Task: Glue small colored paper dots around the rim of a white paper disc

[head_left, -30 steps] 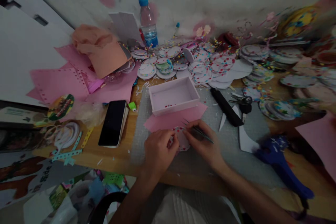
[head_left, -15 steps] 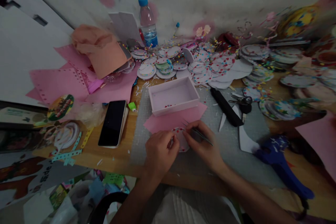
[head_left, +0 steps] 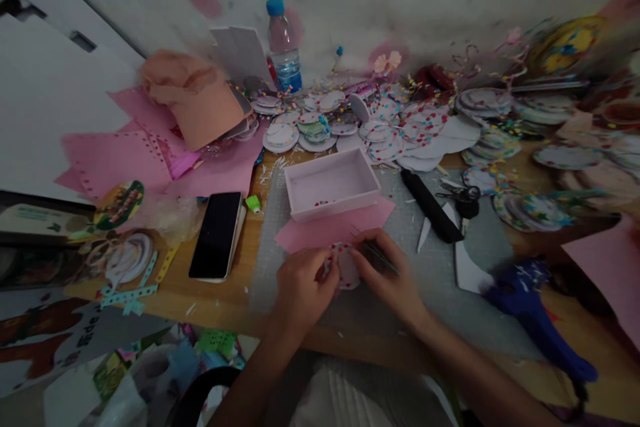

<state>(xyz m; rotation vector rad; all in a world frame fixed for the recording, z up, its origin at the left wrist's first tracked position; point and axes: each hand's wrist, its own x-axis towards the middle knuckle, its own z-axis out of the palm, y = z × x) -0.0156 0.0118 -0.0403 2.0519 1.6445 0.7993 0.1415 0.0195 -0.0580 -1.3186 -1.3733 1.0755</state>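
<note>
Between my two hands is a small round white disc [head_left: 349, 268] with red dots along its rim. My left hand [head_left: 306, 283] pinches the disc's left edge, fingers curled. At the disc's upper right, my right hand [head_left: 384, 270] has its thumb and finger against the edge, and thin metal tweezers [head_left: 380, 256] lie within that hand, tips pointing up and left. Just beyond the hands is a pink paper sheet [head_left: 333, 227], partly under an open white box [head_left: 331, 185] with a few tiny red pieces inside.
Left are a phone [head_left: 216, 235] and pink papers [head_left: 117, 163]. Right lie a black-handled knife [head_left: 431, 205], keys [head_left: 465, 197] and a blue glue gun [head_left: 537, 317]. Many decorated discs [head_left: 383, 130] and a water bottle [head_left: 285, 50] stand along the wall.
The tweezers have tilted slightly in my right hand. Both hands stay at the disc with nearly the same grip, and the whole view has shifted slightly.
</note>
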